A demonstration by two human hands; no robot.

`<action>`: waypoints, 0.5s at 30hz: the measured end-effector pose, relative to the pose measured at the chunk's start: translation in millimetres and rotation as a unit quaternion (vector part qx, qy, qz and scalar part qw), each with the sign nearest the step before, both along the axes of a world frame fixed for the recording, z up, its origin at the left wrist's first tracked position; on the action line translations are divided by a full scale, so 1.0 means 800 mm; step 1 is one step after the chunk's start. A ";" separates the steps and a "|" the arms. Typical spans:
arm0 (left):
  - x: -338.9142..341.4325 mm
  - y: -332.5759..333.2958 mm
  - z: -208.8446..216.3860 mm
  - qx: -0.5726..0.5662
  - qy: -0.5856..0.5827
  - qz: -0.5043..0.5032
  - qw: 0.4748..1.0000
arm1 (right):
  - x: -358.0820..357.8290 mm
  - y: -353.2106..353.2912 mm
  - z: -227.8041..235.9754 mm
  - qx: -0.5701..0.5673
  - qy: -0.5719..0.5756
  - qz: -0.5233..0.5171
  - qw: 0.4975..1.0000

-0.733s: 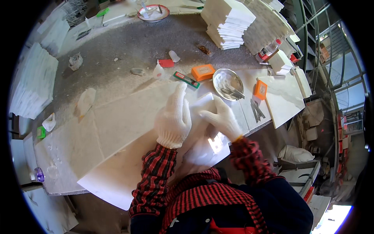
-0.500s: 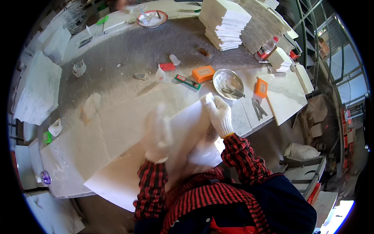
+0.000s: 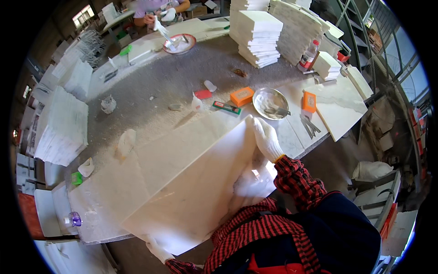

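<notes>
A large white marble tile [image 3: 196, 187] is held tilted in front of me, its long far edge running from lower left to upper right. My right hand [image 3: 267, 138], in a white knit glove, is closed round its upper right corner. At the lower left corner my left hand [image 3: 158, 249], gloved likewise, grips the edge; some of its fingers are hidden by the tile. Just beyond my right hand sits a steel bowl [image 3: 263, 98] of whitish paste with a putty knife [image 3: 278, 111] in it. Other flat tiles [image 3: 159, 160] lie under and behind the held one.
Orange boxes [image 3: 242, 96] and a green box [image 3: 226, 108] lie near the bowl, with metal blades [image 3: 310, 126] to the right. Tile stacks [image 3: 260, 39] stand far back and at the left [image 3: 64, 125]. Across the table, a person's gloved hand [image 3: 159, 26] works over a red-rimmed plate [image 3: 191, 42].
My left hand, blurred above the tile before, has moved down to its lower left corner. My right hand stays on the upper corner. The view has shifted, showing the person across the table.
</notes>
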State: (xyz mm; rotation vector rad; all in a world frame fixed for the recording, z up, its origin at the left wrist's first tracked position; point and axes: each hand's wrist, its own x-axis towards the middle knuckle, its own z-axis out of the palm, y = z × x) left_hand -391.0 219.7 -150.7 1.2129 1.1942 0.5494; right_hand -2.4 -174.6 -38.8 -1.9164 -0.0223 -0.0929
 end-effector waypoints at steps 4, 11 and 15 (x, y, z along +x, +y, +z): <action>0.005 -0.002 0.016 0.094 0.048 0.016 0.994 | -0.015 -0.006 0.032 -0.007 0.043 0.048 0.998; 0.051 -0.027 0.208 0.207 0.046 0.089 0.973 | -0.052 -0.009 0.149 0.044 -0.029 -0.003 0.999; 0.066 0.024 0.274 0.329 0.039 0.096 0.939 | -0.059 0.002 0.181 0.172 -0.114 -0.019 0.978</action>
